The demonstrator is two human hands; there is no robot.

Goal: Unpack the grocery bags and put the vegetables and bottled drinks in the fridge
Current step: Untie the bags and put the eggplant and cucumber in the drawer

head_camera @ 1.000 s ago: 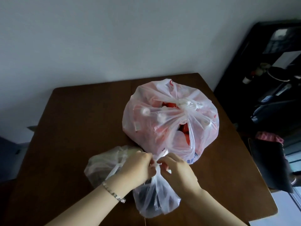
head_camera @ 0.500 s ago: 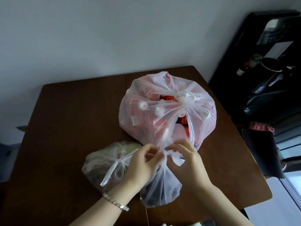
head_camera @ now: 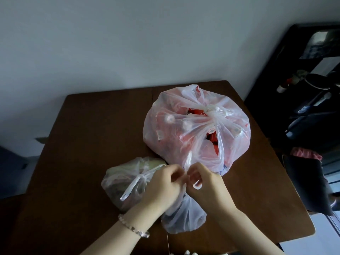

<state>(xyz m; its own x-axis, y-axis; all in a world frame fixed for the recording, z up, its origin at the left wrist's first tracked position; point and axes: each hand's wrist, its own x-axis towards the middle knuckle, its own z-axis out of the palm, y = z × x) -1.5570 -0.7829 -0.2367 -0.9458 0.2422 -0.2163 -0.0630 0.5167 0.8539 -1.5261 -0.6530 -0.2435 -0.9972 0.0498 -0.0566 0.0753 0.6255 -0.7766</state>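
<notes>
We find three tied plastic bags on the brown table (head_camera: 95, 137), and we take the large bag (head_camera: 195, 129) as our landmark: it sits toward the table's far right, knotted at its top, with red-labelled bottles and white caps showing through its film. On the near side of the large bag, touching it, lies the small white bag (head_camera: 184, 216) with dark contents we cannot identify; to the near left of the large bag lies a clear bag of greens (head_camera: 128, 181), its handles tied. Both hands work at the small bag's knot, just in front of the large bag. Our left hand (head_camera: 161, 186) is pinched closed on one twisted handle; our right hand (head_camera: 204, 183) is closed on the other, a loop of film showing at its fingers. We judge the step in hand to be untying the first bag; nothing is unpacked. The next move calls for drawing the handles apart gently, since thin film may tear or tighten.
</notes>
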